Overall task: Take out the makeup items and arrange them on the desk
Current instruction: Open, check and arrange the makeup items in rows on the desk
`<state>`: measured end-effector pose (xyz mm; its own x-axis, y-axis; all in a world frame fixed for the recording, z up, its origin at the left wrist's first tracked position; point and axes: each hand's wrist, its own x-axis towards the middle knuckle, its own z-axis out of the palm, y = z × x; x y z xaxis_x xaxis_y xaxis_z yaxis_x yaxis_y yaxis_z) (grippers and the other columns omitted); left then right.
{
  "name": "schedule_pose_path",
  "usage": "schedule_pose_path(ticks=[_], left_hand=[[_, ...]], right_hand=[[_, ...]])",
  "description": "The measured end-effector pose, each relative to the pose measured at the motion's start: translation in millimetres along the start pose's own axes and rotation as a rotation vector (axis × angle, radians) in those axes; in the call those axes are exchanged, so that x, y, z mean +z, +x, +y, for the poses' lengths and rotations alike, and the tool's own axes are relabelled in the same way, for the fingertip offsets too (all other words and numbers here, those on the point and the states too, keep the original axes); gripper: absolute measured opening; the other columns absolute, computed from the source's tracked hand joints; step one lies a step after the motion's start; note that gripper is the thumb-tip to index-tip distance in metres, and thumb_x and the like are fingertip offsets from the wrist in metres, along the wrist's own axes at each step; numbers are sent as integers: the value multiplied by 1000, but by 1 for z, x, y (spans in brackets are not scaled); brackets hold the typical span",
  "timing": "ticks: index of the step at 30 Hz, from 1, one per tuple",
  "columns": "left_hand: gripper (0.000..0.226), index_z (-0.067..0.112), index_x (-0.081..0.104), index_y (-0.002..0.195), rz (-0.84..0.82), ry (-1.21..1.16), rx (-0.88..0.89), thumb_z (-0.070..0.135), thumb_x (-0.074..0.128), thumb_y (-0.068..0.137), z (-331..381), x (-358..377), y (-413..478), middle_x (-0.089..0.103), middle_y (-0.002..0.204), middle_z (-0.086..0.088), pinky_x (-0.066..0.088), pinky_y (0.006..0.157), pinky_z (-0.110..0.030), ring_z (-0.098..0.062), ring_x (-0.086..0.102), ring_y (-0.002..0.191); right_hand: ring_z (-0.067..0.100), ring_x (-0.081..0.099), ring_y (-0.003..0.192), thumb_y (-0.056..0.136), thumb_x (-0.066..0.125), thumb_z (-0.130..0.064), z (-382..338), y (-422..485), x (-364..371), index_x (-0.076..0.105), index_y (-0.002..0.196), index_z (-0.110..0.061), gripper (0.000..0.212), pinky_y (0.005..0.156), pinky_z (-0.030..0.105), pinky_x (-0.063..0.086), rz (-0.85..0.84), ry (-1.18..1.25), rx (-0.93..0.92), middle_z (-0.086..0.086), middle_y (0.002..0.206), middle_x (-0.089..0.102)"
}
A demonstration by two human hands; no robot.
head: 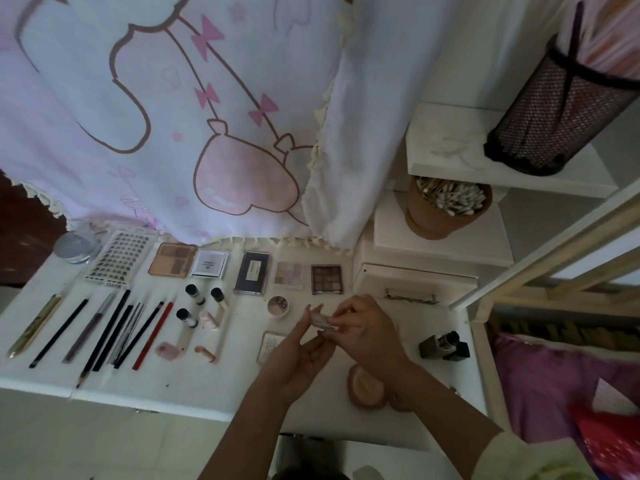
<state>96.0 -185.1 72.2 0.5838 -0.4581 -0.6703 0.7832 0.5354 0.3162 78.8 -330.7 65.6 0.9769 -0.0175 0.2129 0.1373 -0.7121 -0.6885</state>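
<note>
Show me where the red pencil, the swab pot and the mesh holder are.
red pencil (152,336), head view, mid shaft
swab pot (433,220), head view, outer wall
mesh holder (557,112), head view, side mesh

White desk (221,386); pink-bow curtain (173,116); red pencil (153,336); black mesh holder (554,109).

The pale item (323,321) is too blurred to identify. The near puff (363,384) is partly covered; the right edge cuts the mesh holder (554,116).
</note>
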Motion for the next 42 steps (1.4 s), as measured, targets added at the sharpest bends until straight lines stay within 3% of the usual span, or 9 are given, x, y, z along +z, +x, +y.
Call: schedule_pose_path(ticks=[3,6,9,13,19,26,33,38,42], left_hand=[[41,10,62,120,-49,-24,26,30,58,85,-2,3,-8,68,110,-18,54,85,-30,-22,66,99],[38,5,64,117,-73,13,31,29,57,89,-2,6,-13,63,121,-22,51,91,-33,-26,59,115],[31,3,74,98,-89,41,27,28,59,86,-4,9,-16,67,112,-21,53,87,-32,-25,66,102],[35,4,65,112,-87,56,42,25,61,84,-6,10,-18,66,110,-20,55,84,-33,-25,67,96],[31,10,68,112,-83,128,96,21,61,84,-2,15,-22,67,109,-20,54,87,-35,-27,65,97],[49,5,58,128,-93,175,95,25,62,84,0,19,-27,63,118,-23,55,84,-37,-29,65,102],[49,6,55,132,-76,156,84,23,60,86,0,17,-26,57,129,-26,55,85,-39,-36,54,122],[45,7,58,128,-83,151,48,25,59,87,1,13,-26,64,120,-24,56,84,-39,-31,64,105],[34,4,68,108,-96,177,-18,26,63,82,2,12,-27,69,104,-22,56,82,-38,-27,70,90]], right_hand=[[3,47,79,76,68,-41,-6,-3,-11,77,89,-20,26,69,14,40,12,67,-30,-14,84,57],[6,48,80,83,64,-42,-9,-5,-22,77,97,-24,26,68,20,44,-28,67,-81,-13,81,58],[14,53,81,85,61,-38,-9,-6,-33,78,96,-20,27,68,30,50,-59,31,-126,-6,82,64],[11,51,82,88,56,-36,-12,-8,-43,77,98,-15,32,69,29,49,-113,-30,-175,-3,85,66],[16,57,77,89,56,-22,-15,-5,-47,74,91,-7,24,70,27,49,-110,-225,-415,1,86,71],[9,35,61,78,54,-22,-24,0,-47,59,71,-15,11,65,35,47,-172,-146,-331,-7,63,53],[13,46,63,79,54,-31,-23,3,-49,65,73,-17,18,64,34,46,-251,-146,-252,-8,62,59],[13,48,68,77,56,-38,-23,3,-50,69,75,-21,22,59,32,45,-239,-102,-189,-7,63,63],[9,50,75,78,64,-43,-24,7,-53,76,88,-25,25,65,30,46,-288,-70,-92,-6,69,68]])
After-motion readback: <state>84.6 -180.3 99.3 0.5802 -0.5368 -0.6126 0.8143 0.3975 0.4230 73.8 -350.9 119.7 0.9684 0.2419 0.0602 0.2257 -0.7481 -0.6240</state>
